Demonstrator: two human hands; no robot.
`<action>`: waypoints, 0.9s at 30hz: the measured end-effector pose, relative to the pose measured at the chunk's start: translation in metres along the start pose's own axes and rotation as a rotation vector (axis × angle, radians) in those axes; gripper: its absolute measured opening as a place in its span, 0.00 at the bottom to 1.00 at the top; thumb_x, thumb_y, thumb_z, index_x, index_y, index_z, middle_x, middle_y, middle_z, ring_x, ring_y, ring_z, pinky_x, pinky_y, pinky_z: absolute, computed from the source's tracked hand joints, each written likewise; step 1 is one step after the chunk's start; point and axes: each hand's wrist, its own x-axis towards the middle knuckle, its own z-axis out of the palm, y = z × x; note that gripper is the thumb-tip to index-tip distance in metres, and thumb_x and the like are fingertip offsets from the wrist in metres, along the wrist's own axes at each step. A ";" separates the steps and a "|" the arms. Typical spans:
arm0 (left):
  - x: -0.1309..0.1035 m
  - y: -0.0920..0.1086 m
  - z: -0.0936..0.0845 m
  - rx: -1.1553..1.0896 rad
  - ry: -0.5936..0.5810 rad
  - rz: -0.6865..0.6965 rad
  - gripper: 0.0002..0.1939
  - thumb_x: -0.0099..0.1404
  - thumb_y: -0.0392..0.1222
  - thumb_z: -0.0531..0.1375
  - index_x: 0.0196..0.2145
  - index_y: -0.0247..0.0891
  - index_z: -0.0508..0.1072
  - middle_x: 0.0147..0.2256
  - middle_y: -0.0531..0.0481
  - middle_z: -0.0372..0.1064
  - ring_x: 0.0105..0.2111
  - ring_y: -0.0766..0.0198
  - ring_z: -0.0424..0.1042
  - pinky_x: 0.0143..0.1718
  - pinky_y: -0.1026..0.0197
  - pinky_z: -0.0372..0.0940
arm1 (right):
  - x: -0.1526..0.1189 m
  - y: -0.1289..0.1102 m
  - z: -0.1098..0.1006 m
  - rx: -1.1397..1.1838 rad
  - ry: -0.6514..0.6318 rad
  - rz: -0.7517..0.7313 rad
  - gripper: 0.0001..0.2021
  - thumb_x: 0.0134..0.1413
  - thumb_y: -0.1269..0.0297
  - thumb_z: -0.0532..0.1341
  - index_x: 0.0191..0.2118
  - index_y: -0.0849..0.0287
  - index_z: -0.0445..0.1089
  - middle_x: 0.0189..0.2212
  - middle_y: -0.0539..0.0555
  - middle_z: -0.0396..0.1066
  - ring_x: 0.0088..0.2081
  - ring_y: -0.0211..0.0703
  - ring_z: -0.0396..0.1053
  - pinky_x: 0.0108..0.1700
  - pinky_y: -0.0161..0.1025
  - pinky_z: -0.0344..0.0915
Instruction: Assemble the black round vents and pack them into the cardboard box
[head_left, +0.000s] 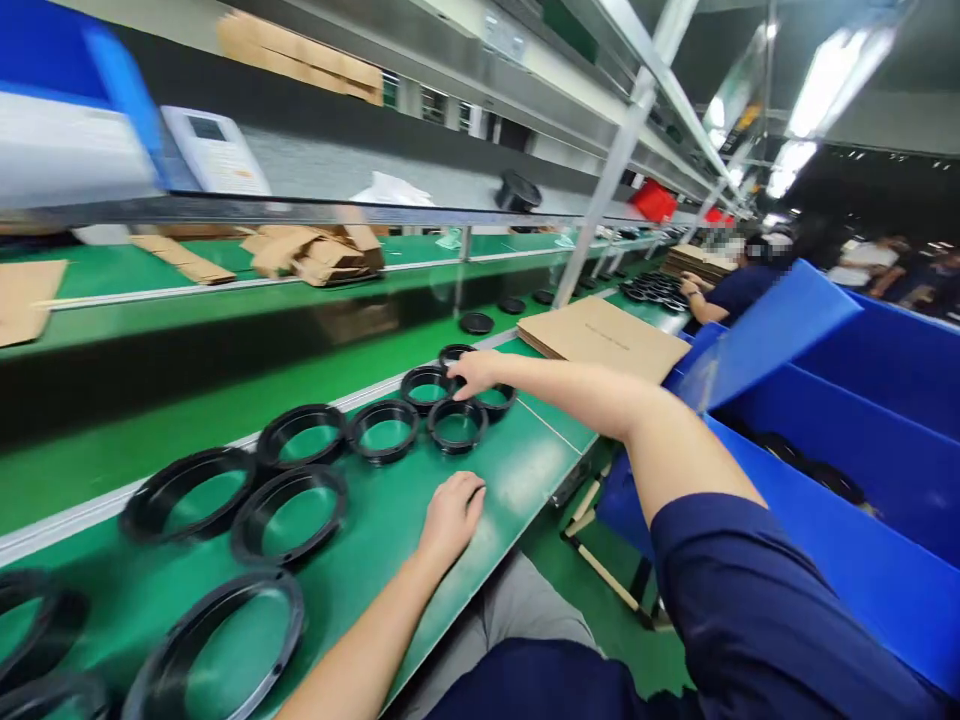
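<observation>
Several black rings of differing size lie on the green worktop (525,465). My right hand (478,372) reaches over the far cluster, its fingers closed at the rim of a small black ring (456,352). Just below it sit another black ring (458,428) and, to its left, a further ring (424,387); the ring under my wrist is partly hidden. My left hand (452,512) rests on the worktop nearer to me, fingers curled in, with no object visible in it. Larger black rings (289,515) spread out to its left, blurred towards the lower left corner.
Flat cardboard (600,338) is stacked beyond my right hand. Blue bins (840,500) stand along the right side, some black parts inside. A metal post (604,190) rises behind the worktop. Torn cardboard (319,252) lies on the shelf. Another person (739,285) works farther along.
</observation>
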 end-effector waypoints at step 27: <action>0.131 0.211 0.189 0.244 -0.427 1.151 0.40 0.69 0.32 0.53 0.72 0.67 0.53 0.70 0.57 0.58 0.67 0.46 0.61 0.68 0.39 0.49 | -0.561 0.383 0.291 0.524 -0.016 1.426 0.08 0.69 0.65 0.63 0.48 0.60 0.78 0.51 0.63 0.75 0.59 0.62 0.70 0.62 0.58 0.67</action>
